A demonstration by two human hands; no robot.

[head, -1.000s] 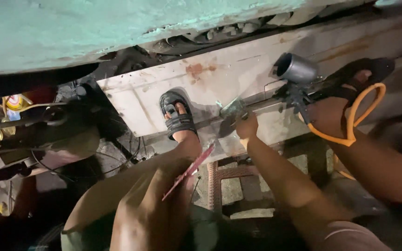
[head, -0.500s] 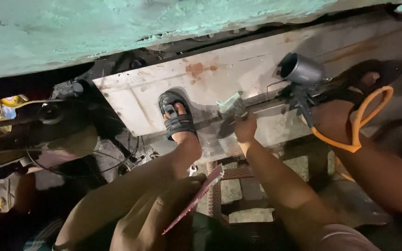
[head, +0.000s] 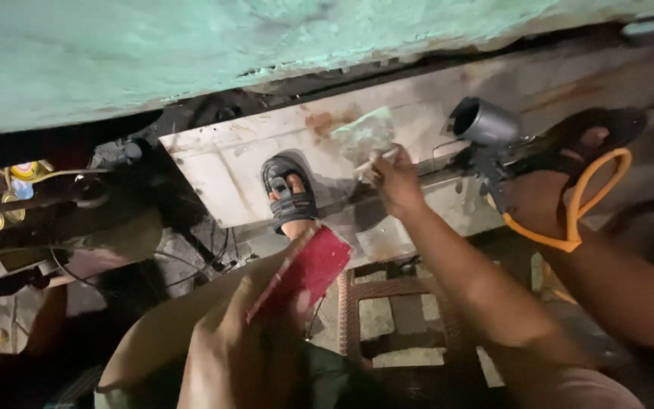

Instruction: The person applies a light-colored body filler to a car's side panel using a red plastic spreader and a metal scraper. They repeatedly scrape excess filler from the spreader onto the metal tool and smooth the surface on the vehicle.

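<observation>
My left hand point(head: 240, 344) grips a flat red board point(head: 306, 266) low in the middle, its face tilted up. My right hand point(head: 393, 182) reaches forward and holds a small scraper point(head: 371, 136) with greyish paste against a white panel point(head: 217, 170) that lies under a green-painted surface point(head: 191, 53). My foot in a black sandal point(head: 289, 195) rests on the panel just left of that hand.
A grey metal spray-gun cup point(head: 486, 123) stands to the right, beside a foot in a dark sandal point(head: 592, 132) with an orange loop point(head: 584, 208) round it. A rusty metal frame point(head: 387, 299) sits below. Small tins point(head: 9, 182) and cables clutter the dark left side.
My right hand has lifted the scraper up onto the white panel. The red board in my left hand has risen and turned from edge-on to show its broad face.
</observation>
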